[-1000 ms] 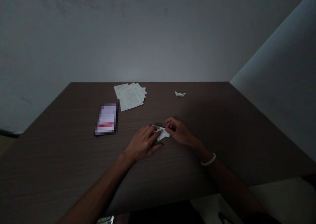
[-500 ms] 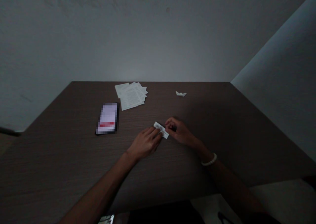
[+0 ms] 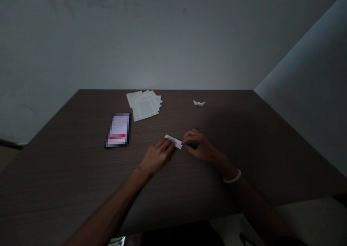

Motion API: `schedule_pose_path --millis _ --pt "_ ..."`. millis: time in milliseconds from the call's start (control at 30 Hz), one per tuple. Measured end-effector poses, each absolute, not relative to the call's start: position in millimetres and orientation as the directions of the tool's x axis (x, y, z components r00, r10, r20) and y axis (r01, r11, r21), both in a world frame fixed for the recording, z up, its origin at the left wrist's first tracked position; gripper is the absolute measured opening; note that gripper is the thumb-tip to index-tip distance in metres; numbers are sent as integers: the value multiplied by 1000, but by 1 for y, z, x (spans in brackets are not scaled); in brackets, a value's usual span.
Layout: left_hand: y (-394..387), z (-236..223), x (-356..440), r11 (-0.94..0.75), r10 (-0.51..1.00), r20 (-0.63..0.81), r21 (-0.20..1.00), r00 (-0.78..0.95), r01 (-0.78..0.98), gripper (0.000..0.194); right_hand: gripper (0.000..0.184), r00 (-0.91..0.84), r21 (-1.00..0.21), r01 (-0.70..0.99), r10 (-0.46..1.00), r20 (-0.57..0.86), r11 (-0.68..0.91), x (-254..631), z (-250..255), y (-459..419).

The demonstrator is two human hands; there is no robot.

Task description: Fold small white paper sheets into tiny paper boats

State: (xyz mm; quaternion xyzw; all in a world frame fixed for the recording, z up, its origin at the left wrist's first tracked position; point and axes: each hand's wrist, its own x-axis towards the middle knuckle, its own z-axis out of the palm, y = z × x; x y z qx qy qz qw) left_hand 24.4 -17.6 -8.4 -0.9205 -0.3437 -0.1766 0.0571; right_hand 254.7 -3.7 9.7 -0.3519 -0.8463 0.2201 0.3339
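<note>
While the left fingers [image 3: 168, 143] lie close together, bent over the near side of a folded paper [image 3: 177, 144], the right thumb and index finger sit slightly apart at its right end; can't tell if they pinch it. Left hand [image 3: 156, 155] presses the paper to the table [image 3: 173, 188]. Right hand [image 3: 200, 146] is curled, its wrist wearing a white bracelet [image 3: 232, 177]. Folded paper lies between the hands. Farther out: phone [image 3: 118, 130] to the left, fanned sheets [image 3: 145, 106] beyond it, small paper boat [image 3: 199, 103] toward the far edge, right of the sheets.
</note>
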Motion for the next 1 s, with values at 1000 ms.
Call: schedule_pose_path --millis 1000 --pt "-27 6 26 -748 664 282 244 693 617 27 9 -521 -475 618 779 348 626 244 4 -11"
